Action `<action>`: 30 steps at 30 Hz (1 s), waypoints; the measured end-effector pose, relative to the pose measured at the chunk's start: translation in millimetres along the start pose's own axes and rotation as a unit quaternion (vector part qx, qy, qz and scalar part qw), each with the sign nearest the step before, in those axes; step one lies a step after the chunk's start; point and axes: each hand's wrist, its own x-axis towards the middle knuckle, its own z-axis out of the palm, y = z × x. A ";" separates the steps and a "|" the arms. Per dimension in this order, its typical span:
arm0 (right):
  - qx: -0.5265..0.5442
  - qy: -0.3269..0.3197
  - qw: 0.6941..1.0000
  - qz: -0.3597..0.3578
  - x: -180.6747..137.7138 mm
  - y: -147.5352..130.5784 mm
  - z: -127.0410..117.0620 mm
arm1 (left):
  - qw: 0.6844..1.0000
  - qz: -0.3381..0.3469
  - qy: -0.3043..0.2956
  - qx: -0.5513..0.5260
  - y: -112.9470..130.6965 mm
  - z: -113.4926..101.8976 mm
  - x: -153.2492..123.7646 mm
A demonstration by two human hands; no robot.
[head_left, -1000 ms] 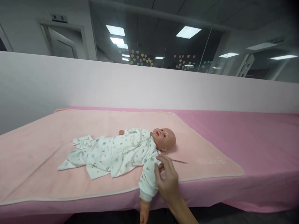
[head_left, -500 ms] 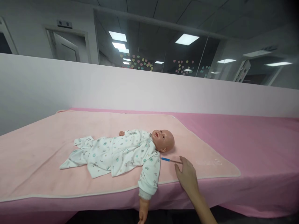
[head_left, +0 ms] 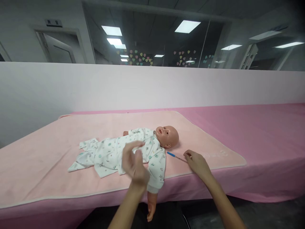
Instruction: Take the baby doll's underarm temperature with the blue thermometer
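Observation:
A baby doll (head_left: 111, 152) in a white printed outfit lies on its back, its bald head (head_left: 172, 136) to the right and one arm hanging over the front edge. Beside its shoulder is a thin blue-tipped stick (head_left: 171, 154), possibly a thermometer. My right hand (head_left: 196, 163) pinches the stick's far end, fingers closed and partly hiding it. In front of the doll's torso my left hand (head_left: 135, 162) is raised, smeared by motion. Its fingers are bent and apart from the thumb, with nothing seen between them.
Under the doll spreads a peach blanket (head_left: 47, 152) with a pale border, on a pink-covered table (head_left: 262, 136). A low white partition (head_left: 143, 86) runs along the back. Beyond it are glass with heart stickers and a door (head_left: 59, 49).
My left hand has come into view in front of the doll. My right hand's fingers have closed on the stick's end, and the stick is slightly turned. The camera view has shifted.

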 end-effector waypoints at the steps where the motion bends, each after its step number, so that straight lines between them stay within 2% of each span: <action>1: -0.003 -0.007 1.000 -0.004 -0.9 -2.3 -4.9 | 1.000 0.005 -0.013 -0.001 -3.9 -6.6 2.6; 3: -0.039 -0.010 0.999 -0.020 -3.9 -6.5 -9.3 | 0.997 0.020 -0.075 0.022 -16.4 -7.6 9.2; 5: -0.093 -0.006 0.995 -0.030 -7.7 -7.5 -5.0 | 0.977 0.045 -0.178 0.111 -31.9 2.0 13.3; 6: -0.114 -0.003 0.993 -0.030 -9.5 -6.4 -0.6 | 0.962 0.060 -0.210 0.163 -39.3 7.8 13.3; 8: -0.135 0.002 0.990 -0.030 -12.7 -1.9 9.0 | 0.938 0.093 -0.236 0.237 -51.0 16.5 9.1; 12: -0.068 0.002 0.997 -0.032 -15.3 2.7 8.0 | 0.926 0.126 -0.228 0.272 -58.2 16.5 -5.0; 16: 0.060 0.020 0.998 -0.006 -10.5 -14.2 -24.5 | 0.931 0.127 -0.223 0.260 -56.0 10.7 -11.4; 20: 0.142 0.057 0.988 -0.021 -2.9 -37.1 -48.7 | 0.933 0.127 -0.218 0.256 -56.8 10.7 -11.5; 23: 0.168 0.031 0.985 -0.033 0.8 -45.9 -45.0 | 0.933 0.131 -0.218 0.254 -58.5 11.1 -11.0; 27: 0.205 -0.050 0.978 -0.001 6.2 -51.2 -21.2 | 0.932 0.132 -0.224 0.253 -59.0 10.8 -10.8; 30: 0.173 -0.057 0.983 -0.011 15.3 -57.9 -11.9 | 0.932 0.131 -0.225 0.253 -58.9 10.9 -11.0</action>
